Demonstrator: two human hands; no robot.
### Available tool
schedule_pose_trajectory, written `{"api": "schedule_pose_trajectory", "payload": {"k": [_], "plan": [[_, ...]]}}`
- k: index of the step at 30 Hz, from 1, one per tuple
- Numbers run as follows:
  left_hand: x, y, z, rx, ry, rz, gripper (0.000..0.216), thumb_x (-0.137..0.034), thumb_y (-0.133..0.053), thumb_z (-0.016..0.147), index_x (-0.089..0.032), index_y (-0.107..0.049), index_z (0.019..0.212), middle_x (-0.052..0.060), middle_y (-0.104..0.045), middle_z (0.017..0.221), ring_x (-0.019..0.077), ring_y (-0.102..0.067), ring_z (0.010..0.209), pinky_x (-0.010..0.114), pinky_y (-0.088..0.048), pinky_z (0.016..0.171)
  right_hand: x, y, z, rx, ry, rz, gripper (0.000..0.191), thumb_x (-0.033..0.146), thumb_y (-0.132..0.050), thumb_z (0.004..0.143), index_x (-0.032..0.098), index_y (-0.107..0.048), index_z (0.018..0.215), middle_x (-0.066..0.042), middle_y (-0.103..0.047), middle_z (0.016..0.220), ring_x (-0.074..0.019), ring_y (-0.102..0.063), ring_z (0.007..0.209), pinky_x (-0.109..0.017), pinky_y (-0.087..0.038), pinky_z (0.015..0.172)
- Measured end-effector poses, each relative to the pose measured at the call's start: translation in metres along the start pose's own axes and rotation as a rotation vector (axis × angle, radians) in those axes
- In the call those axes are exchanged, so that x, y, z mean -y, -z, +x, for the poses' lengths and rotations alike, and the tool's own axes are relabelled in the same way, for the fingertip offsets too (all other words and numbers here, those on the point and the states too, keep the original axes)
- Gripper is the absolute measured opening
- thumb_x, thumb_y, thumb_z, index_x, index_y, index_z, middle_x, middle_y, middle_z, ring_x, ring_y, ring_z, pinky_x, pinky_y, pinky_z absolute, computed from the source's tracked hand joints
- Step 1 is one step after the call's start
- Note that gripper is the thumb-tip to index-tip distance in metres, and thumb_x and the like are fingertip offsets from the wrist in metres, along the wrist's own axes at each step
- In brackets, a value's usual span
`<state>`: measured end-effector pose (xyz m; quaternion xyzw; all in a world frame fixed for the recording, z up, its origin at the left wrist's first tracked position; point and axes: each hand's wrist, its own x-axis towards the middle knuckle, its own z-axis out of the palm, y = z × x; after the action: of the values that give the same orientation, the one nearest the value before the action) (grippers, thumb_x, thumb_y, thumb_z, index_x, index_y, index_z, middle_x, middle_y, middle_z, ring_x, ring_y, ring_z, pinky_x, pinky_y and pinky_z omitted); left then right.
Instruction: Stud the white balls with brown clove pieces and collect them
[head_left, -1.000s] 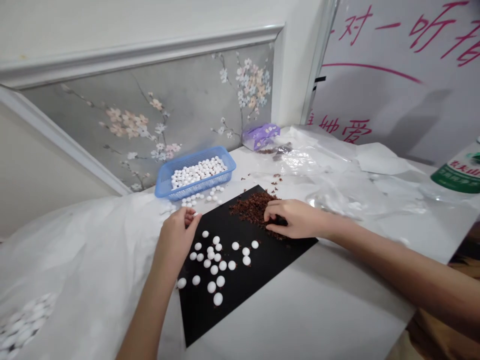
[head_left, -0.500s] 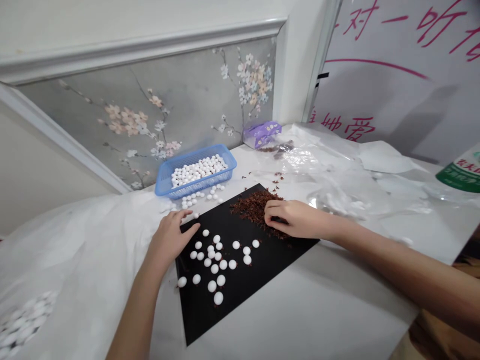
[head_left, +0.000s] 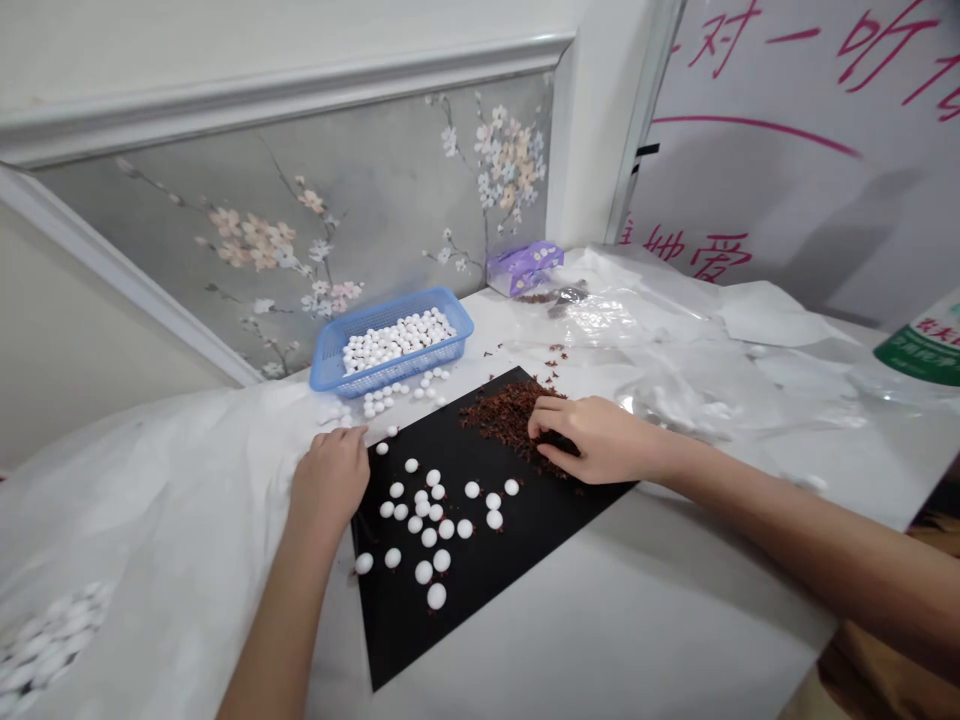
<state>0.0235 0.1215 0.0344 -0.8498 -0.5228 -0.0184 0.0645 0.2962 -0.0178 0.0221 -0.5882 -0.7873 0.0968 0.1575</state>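
My left hand [head_left: 332, 475] rests at the left edge of the black mat [head_left: 487, 585], its fingers curled down and close together. What they hold, if anything, is hidden. A small white ball [head_left: 382, 448] lies on the mat just right of those fingers. My right hand [head_left: 589, 437] is at the right side of a pile of small reddish-brown, spiky pieces [head_left: 502, 412]; its fingers are bent, with a gap between thumb and forefinger. I see nothing clearly held there. Several white balls [head_left: 429, 537] are scattered on the mat, some with brown bits showing underneath.
A blue basket [head_left: 319, 370] full of white balls stands behind the mat, with loose balls [head_left: 379, 402] before it. Farther back are a purple packet [head_left: 525, 268] and clear plastic bags [head_left: 600, 315]. A green-labelled bottle [head_left: 926, 345] lies at the right edge.
My left hand has drawn back left and its fingers have closed together, leaving a white ball in sight on the mat. My right thumb has parted slightly from the fingers.
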Motion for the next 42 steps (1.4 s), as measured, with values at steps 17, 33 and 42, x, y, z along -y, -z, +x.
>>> {"api": "schedule_pose_trajectory", "payload": {"k": [17,33,42], "plan": [[-0.049,0.013,-0.01,-0.302,0.087,-0.801,0.027,-0.039,-0.052,0.08,-0.018,-0.064,0.093,0.006,-0.068,0.089,0.0202,-0.062,0.082,0.029,-0.047,0.071,-0.001,-0.005,0.002,0.003,-0.05,0.053,0.015,0.015,-0.044,0.084,0.019,-0.059,0.084,-0.005,-0.06,0.089,-0.0168,-0.059,0.079,-0.027,-0.041,0.065],[-0.148,-0.011,-0.073,-0.084,-0.005,-1.36,0.017,-0.033,-0.055,0.082,-0.021,-0.063,0.092,0.005,-0.067,0.088,0.0163,-0.061,0.079,0.028,-0.047,0.072,-0.001,-0.008,0.004,-0.265,-0.181,0.343,0.002,0.018,-0.051,0.079,0.018,-0.053,0.079,-0.001,-0.056,0.077,-0.008,-0.045,0.053,-0.022,-0.036,0.051],[-0.148,-0.012,-0.07,-0.101,0.129,-1.505,0.018,-0.034,-0.056,0.083,-0.019,-0.06,0.091,0.005,-0.064,0.087,0.0149,-0.059,0.081,0.025,-0.048,0.072,0.003,-0.008,0.005,-0.297,-0.21,0.503,0.008,0.024,-0.053,0.081,0.018,-0.053,0.075,0.002,-0.053,0.065,-0.008,-0.042,0.05,-0.021,-0.035,0.047]]}}
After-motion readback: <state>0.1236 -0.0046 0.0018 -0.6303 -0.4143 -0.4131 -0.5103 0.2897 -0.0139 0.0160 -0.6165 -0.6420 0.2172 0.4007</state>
